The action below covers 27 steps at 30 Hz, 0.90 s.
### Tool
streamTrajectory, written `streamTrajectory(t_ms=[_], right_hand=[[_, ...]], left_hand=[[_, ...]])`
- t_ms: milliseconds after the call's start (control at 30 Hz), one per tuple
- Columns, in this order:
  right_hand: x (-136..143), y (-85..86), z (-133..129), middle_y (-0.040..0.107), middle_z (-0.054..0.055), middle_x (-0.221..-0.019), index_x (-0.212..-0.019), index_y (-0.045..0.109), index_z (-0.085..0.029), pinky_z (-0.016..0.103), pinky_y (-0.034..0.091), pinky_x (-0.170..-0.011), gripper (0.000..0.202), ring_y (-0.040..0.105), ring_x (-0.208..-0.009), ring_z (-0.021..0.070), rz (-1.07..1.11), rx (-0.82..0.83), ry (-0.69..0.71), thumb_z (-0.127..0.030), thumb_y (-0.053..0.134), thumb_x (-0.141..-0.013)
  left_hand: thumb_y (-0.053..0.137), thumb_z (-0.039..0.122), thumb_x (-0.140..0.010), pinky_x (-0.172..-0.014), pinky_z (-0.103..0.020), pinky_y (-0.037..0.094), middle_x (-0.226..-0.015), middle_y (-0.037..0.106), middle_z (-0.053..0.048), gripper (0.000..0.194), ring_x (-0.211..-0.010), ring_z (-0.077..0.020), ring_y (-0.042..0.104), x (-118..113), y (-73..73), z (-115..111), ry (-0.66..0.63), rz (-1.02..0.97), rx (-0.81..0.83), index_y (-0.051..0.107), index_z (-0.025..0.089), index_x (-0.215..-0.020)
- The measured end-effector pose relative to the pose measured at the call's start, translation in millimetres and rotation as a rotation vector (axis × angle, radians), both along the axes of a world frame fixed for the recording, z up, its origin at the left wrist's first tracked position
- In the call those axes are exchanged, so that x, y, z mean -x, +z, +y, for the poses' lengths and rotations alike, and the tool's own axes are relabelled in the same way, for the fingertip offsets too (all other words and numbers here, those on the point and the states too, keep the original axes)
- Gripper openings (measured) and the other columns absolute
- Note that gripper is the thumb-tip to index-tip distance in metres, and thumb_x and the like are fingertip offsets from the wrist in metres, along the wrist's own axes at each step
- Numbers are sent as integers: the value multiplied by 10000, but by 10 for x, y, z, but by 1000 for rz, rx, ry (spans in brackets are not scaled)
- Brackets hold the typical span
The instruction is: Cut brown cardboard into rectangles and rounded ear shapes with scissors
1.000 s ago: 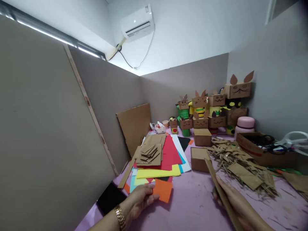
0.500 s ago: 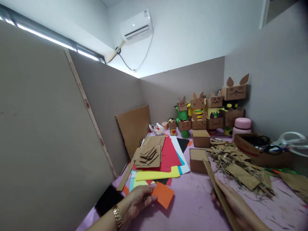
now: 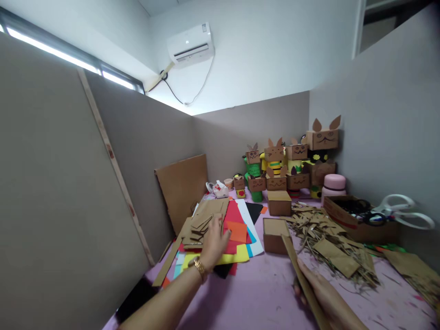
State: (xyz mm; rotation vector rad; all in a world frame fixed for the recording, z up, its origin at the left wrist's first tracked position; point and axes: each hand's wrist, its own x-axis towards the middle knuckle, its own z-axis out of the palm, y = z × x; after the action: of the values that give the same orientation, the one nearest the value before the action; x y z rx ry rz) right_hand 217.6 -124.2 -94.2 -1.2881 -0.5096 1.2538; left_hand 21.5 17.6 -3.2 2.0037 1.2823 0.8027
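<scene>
Right hand [image 3: 325, 298]: lay low at the near edge of the desk [image 3: 268, 293], fingers [image 3: 302, 270] closed around a long cardboard strip [image 3: 297, 270], thumb side hidden beneath it.
Cardboard strip: rose tilted from the right hand toward the nearer small box, upper end just in front of that box.
Left hand [image 3: 213, 240]: stretched out over the paper pile, gold watch [image 3: 199, 267] on the wrist, fingers [image 3: 216, 225] loosely spread and flat on the sheets; gripped nothing that could be made out.
Orange square [image 3: 238, 231]: rested on the red sheet, just beside the left hand's fingertips, touching or nearly so.
Coloured paper pile [image 3: 240, 250]: spread on the desk under the left hand, red, yellow, blue, white and black sheets overlapping.
Cardboard pieces [image 3: 199, 224]: stacked on the pile's left part, just beyond the left hand.
Nearer small box [image 3: 273, 234]: stood right of the pile, beside the scraps.
Scrap heap [image 3: 330, 243]: covered the desk to the right, strips and flat bits tangled.
Farther small box [image 3: 279, 201]: sat behind the nearer one.
Tray with scissors [image 3: 360, 220]: sat at the right, white handles sticking out.
Cardboard sheet [image 3: 182, 188]: leaned on the left partition.
Box-headed figures [image 3: 292, 160]: crowded the far corner, a pink flask [image 3: 334, 185] beside them.
</scene>
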Motion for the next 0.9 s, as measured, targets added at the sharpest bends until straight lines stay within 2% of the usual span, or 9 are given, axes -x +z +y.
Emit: streamTrajectory(t_ms=[67,133,200,267,333,467,633,733,900], right_hand=[[6,6,6,570,-32,-379,-563,539,-158,131,310,-304,445,474,-290,51,-8,-19,-8,-530,505,-806],[14,23,6,583,-32,-392,-599,545,-166,136,318,-307,415,479,-297,58,-15,-31,-11,-527,515,-800],[20,41,5,579,-36,-395,-614,541,-171,137,312,-302,404,481,-300,62,-12,-18,-14,-529,514,-799],[22,47,7,572,-40,-393,-603,524,-175,134,295,-294,409,473,-295,60,1,1,-15,-533,508,-800],[19,33,16,570,-43,-392,-610,518,-177,132,300,-302,405,465,-294,54,13,-15,-16,-526,493,-813],[-1,-9,37,576,-47,-387,-654,529,-178,140,332,-324,385,470,-301,57,17,-56,-2,-525,489,-817],[-11,41,20,562,-43,-379,-594,520,-167,132,297,-311,445,458,-284,45,-18,-17,3,-555,482,-809],[-3,71,8,552,-46,-378,-572,508,-168,136,294,-316,447,453,-286,45,-22,-24,1,-545,481,-812],[19,84,-8,551,-52,-402,-616,494,-190,165,316,-349,414,450,-320,70,-25,-22,-3,-569,501,-783]], left_hand=[[560,183,-777,-991,-425,320,-1243,457,-109,408,-1142,-266,437,-100,-88,-112,-137,157,-162,483,176,-1178],[618,167,-710,-977,-406,330,-1182,516,-83,388,-1119,-272,446,-224,-200,-201,-282,308,-265,557,204,-1091],[615,180,-719,-957,-431,339,-1160,539,-110,352,-1104,-292,449,-356,-308,-227,-354,433,-345,574,181,-1068],[554,178,-781,-938,-457,349,-1109,570,-144,238,-1079,-299,469,-470,-393,-190,-378,540,-406,596,135,-1011],[501,182,-840,-908,-461,379,-1019,610,-124,165,-1018,-269,522,-545,-451,-128,-381,633,-447,610,118,-945],[524,292,-867,-840,-437,457,-1015,621,-56,213,-928,-204,589,-561,-495,-53,-349,752,-493,589,140,-1001],[465,216,-895,-866,-430,438,-1041,628,-81,230,-964,-215,586,-434,-415,-51,-310,759,-509,557,133,-1089],[366,97,-890,-924,-400,376,-1072,631,-142,303,-1037,-240,555,-346,-297,-14,-283,721,-512,543,124,-1135],[310,119,-885,-824,-349,415,-961,663,-140,351,-917,-246,616,-193,-60,109,-162,669,-469,521,170,-1162]])
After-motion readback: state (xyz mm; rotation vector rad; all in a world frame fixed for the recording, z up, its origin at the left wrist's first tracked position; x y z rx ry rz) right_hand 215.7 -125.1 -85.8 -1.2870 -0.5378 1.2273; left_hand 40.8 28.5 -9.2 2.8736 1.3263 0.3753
